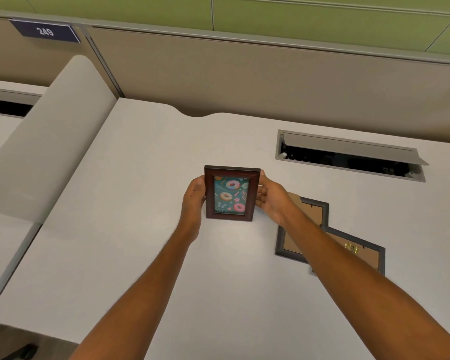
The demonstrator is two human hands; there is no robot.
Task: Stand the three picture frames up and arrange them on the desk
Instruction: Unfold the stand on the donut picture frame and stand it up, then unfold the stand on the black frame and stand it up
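A dark brown picture frame (231, 193) with a doughnut print stands upright, facing me, at the middle of the white desk (140, 229). My left hand (194, 201) grips its left edge and my right hand (270, 198) grips its right edge. To the right, two dark grey frames lie face down with their brown backs up. The nearer-left grey frame (289, 242) is partly covered by my right forearm. The second grey frame (361, 250) overlaps its lower right corner and shows a brass hanger.
An open cable hatch (348, 154) with a raised lid sits in the desk at the back right. A beige partition wall (244, 74) runs along the back. A curved grey divider panel (50, 139) borders the desk on the left.
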